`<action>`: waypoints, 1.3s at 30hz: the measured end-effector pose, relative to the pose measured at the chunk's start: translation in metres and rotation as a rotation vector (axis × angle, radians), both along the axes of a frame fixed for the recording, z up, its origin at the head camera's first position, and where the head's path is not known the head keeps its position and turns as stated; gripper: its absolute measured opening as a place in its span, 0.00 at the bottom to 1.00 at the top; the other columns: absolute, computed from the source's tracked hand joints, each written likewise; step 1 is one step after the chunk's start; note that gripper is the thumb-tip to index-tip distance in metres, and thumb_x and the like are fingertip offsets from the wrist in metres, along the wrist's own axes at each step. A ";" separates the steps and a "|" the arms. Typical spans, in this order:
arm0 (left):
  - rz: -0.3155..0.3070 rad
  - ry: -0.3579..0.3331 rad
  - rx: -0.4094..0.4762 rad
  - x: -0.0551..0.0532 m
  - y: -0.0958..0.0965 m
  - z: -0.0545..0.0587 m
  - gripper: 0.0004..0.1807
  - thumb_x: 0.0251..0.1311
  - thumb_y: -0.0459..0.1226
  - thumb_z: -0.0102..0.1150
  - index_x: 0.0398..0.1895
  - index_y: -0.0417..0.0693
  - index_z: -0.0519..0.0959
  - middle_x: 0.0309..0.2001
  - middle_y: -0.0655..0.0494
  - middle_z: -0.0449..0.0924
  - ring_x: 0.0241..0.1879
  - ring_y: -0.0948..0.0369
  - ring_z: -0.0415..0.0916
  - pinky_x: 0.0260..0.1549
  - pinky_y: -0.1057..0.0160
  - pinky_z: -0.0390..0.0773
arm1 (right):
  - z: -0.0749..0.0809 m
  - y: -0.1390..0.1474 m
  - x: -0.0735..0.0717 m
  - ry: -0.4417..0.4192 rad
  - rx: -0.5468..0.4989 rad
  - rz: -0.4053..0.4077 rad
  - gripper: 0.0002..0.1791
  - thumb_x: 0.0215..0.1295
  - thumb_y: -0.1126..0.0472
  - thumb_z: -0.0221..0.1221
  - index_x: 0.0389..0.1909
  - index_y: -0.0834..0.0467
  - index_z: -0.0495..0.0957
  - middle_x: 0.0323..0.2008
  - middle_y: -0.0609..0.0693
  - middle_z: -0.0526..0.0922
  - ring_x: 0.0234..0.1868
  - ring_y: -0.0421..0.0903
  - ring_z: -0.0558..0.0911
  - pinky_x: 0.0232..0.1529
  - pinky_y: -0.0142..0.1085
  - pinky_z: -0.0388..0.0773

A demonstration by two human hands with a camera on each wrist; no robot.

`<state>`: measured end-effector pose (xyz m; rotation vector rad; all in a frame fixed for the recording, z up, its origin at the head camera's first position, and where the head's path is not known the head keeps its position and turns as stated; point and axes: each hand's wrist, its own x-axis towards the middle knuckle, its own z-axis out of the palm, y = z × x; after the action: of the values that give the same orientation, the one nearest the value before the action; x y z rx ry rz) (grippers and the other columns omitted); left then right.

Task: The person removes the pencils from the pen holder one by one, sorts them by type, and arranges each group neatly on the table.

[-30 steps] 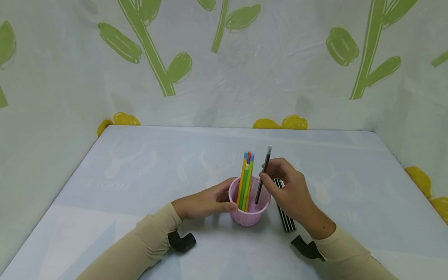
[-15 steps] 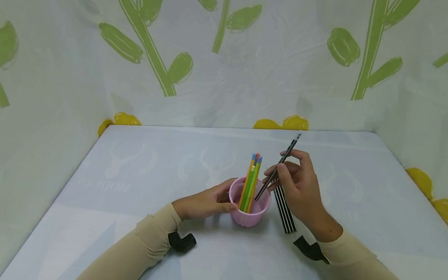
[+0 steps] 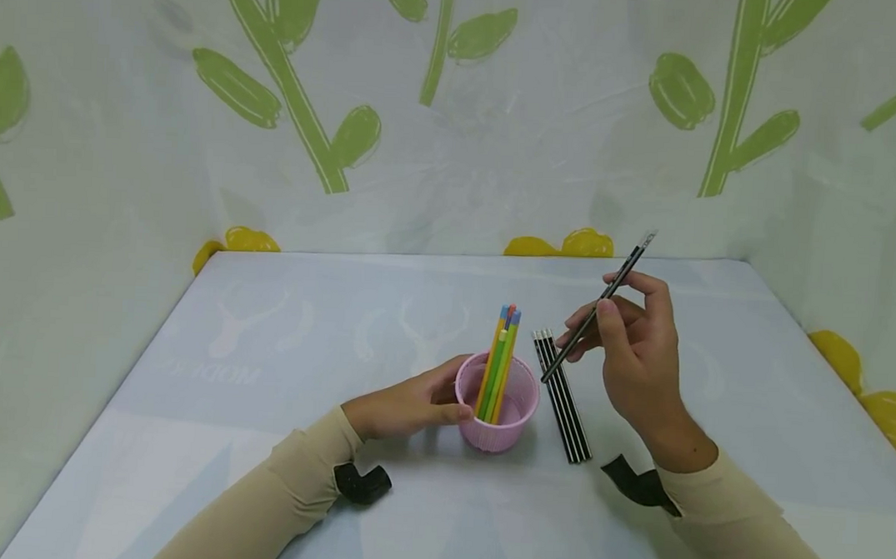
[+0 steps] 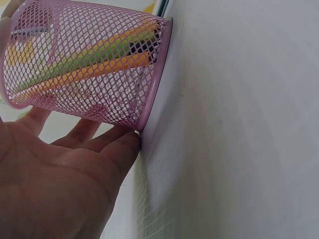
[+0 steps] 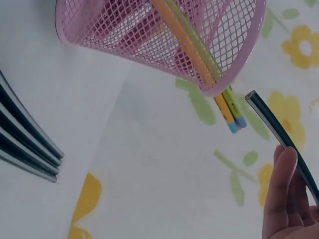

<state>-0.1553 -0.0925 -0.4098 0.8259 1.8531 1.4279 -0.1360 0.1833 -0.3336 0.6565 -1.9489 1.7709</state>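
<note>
My left hand (image 3: 408,407) holds a pink mesh pencil cup (image 3: 495,439) from its left side, thumb at the rim and fingers around the wall. Several yellow, green and orange pencils (image 3: 501,357) lean inside the upright cup. In the left wrist view the cup's base rim (image 4: 155,79) rests against the white tabletop. To the right of the cup, my right hand (image 3: 643,363) pinches a black pencil (image 3: 629,262) between thumb and fingers. The pencil slants, its lower end (image 5: 251,95) outside the cup. A row of several black-and-white striped pencils (image 3: 571,418) lies on the table beside the cup.
The pale table (image 3: 266,322) runs back to a fabric wall (image 3: 559,134) printed with green leaves and yellow flowers. More of this fabric stands on both sides. Black straps (image 3: 364,484) hang at both wrists near the table.
My right hand has lifted the black pencil out of the cup and moved it right and up, tilting it. The coloured pencils now lean further right; my left hand stays on the cup.
</note>
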 end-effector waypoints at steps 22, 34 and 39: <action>0.012 -0.010 -0.007 0.003 -0.007 -0.003 0.39 0.69 0.54 0.57 0.77 0.72 0.49 0.74 0.65 0.59 0.75 0.64 0.58 0.72 0.60 0.62 | -0.024 0.015 -0.034 -0.498 0.358 0.014 0.21 0.75 0.63 0.49 0.65 0.60 0.58 0.36 0.65 0.77 0.24 0.50 0.86 0.26 0.41 0.85; 0.009 -0.010 0.016 0.000 -0.001 0.000 0.37 0.70 0.50 0.57 0.77 0.73 0.50 0.73 0.66 0.60 0.73 0.66 0.60 0.72 0.63 0.62 | -0.034 0.033 -0.049 -0.557 0.557 0.022 0.28 0.75 0.56 0.52 0.70 0.60 0.57 0.41 0.64 0.80 0.23 0.48 0.83 0.28 0.40 0.84; -0.007 -0.011 0.029 0.000 -0.001 0.001 0.38 0.70 0.52 0.57 0.77 0.71 0.50 0.73 0.64 0.61 0.73 0.65 0.61 0.71 0.64 0.64 | -0.040 0.043 -0.043 -0.559 0.602 0.003 0.27 0.75 0.58 0.54 0.69 0.61 0.59 0.39 0.62 0.80 0.21 0.47 0.82 0.27 0.41 0.83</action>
<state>-0.1552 -0.0931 -0.4085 0.8365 1.8231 1.4553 -0.1785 0.2266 -0.3736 0.3493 -2.9115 1.4564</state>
